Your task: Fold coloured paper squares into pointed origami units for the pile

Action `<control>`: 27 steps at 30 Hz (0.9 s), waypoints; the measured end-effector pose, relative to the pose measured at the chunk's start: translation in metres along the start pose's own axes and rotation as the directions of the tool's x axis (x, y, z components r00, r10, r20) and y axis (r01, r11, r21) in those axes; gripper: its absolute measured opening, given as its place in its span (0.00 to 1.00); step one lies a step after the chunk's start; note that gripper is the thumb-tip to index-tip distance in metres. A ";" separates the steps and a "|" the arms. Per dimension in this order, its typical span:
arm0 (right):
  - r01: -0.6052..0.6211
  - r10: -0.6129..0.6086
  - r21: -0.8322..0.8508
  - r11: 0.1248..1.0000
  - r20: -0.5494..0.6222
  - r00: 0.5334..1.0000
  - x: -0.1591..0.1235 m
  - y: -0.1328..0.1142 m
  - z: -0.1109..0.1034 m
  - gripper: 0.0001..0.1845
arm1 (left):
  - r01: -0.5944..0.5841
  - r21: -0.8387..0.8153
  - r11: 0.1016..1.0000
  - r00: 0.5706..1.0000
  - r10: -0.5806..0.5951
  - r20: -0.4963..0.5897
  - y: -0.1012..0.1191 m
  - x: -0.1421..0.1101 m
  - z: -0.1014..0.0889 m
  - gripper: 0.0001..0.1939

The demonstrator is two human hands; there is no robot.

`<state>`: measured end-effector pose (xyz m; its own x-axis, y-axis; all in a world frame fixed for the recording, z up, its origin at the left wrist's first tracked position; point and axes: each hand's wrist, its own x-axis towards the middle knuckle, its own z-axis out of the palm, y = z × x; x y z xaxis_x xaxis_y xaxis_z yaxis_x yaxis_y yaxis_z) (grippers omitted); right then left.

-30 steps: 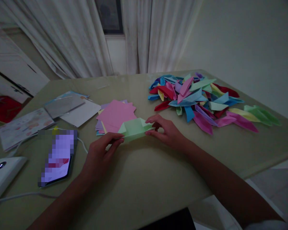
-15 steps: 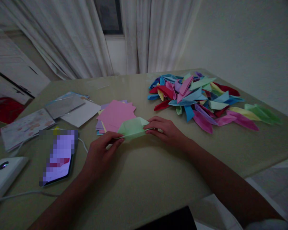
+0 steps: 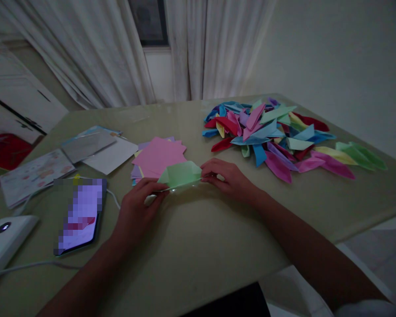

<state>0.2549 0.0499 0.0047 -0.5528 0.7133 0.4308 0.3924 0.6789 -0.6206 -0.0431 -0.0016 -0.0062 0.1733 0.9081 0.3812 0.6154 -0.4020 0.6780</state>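
Observation:
A light green sheet of folded paper (image 3: 182,175) is held up between my two hands, its corners slanting at both ends. My left hand (image 3: 141,204) pinches its left end between thumb and fingers. At the right end, my right hand (image 3: 227,178) grips it the same way. Just behind the green paper lies a stack of coloured square papers (image 3: 160,154), pink on top with purple, yellow and blue edges showing. To the right spreads a heap of folded paper pieces (image 3: 260,132) in red, blue, pink, green, purple and yellow.
A phone (image 3: 82,218) with a lit, blurred screen lies left of my left arm. Beside it are a white device (image 3: 9,242) and a white cable (image 3: 36,265). Farther back lie a clear plastic sleeve (image 3: 89,144), a white sheet (image 3: 114,154) and a patterned packet (image 3: 36,176).
The green paper's near long edge now looks flatter and straighter between my hands. My left hand has shifted slightly left, and both hands keep their hold.

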 end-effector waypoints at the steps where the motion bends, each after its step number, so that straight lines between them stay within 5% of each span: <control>1: 0.007 -0.007 -0.011 1.000 0.015 1.000 0.000 0.000 0.000 0.04 | -0.024 0.028 0.999 1.000 0.025 -0.012 0.000 0.000 0.000 0.07; 9: 0.008 -0.008 -0.027 1.000 0.014 1.000 -0.003 0.001 0.002 0.06 | 0.161 -0.047 0.986 0.983 -0.165 -0.083 -0.001 -0.005 0.003 0.13; 17: 0.080 -0.078 -0.140 0.987 0.020 0.997 -0.004 0.007 0.004 0.06 | -0.041 -0.003 0.999 0.999 0.041 -0.001 0.000 0.001 0.000 0.09; 21: 0.056 -0.049 -0.126 0.990 0.054 0.997 -0.003 0.006 0.003 0.06 | -0.051 -0.006 0.999 0.999 0.051 -0.002 0.001 0.002 -0.001 0.11; 27: 0.034 -0.029 -0.084 0.996 0.061 0.998 -0.001 0.001 0.005 0.08 | 0.154 -0.175 0.972 0.986 -0.163 -0.036 -0.005 -0.004 0.002 0.11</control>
<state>0.2524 0.0488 0.0009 -0.6075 0.6815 0.4079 0.4339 0.7149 -0.5483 -0.0455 -0.0030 -0.0124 0.0432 0.9566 0.2883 0.4906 -0.2717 0.8280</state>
